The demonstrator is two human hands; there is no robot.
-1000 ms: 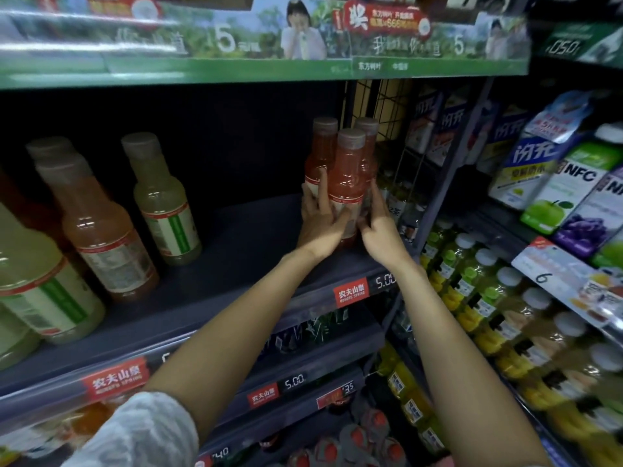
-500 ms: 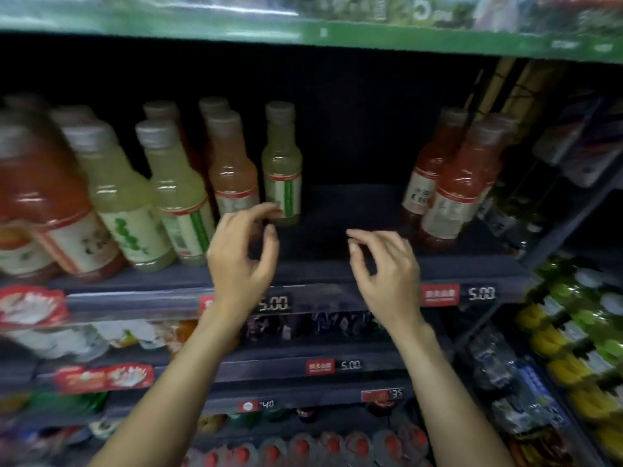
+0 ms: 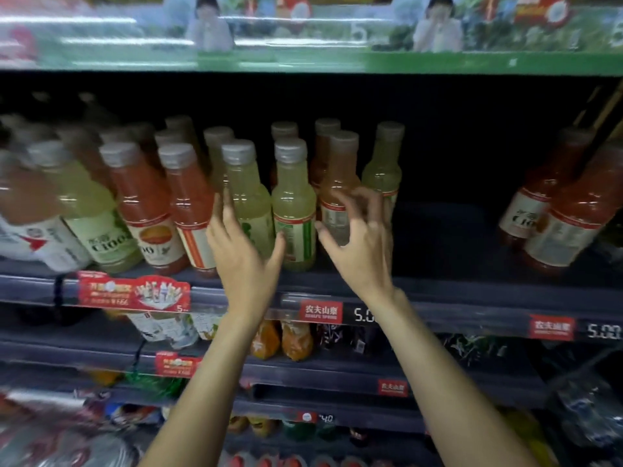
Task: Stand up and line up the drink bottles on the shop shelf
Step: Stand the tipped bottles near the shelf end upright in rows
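Several upright drink bottles, pale green and orange-red with grey caps, crowd the left and middle of a dark shelf (image 3: pixel 448 294). My left hand (image 3: pixel 244 254) is raised with straight fingers in front of a pale green bottle (image 3: pixel 247 193), its thumb near a second pale green bottle (image 3: pixel 294 210). My right hand (image 3: pixel 362 241) hovers with spread, bent fingers in front of an orange bottle (image 3: pixel 338 183); it grips nothing. Another pale green bottle (image 3: pixel 384 166) stands behind it. Two red bottles (image 3: pixel 573 214) stand together at the far right.
A bare stretch of shelf lies between the middle bottles and the red pair. A green promo strip (image 3: pixel 438 62) runs along the shelf above. Price tags (image 3: pixel 320 311) line the shelf edge. Lower shelves hold packets and more bottles (image 3: pixel 296 338).
My hands let go of the red bottles at the right and moved left to the middle group. The view swung left with them, and the hands rose to the bottles.
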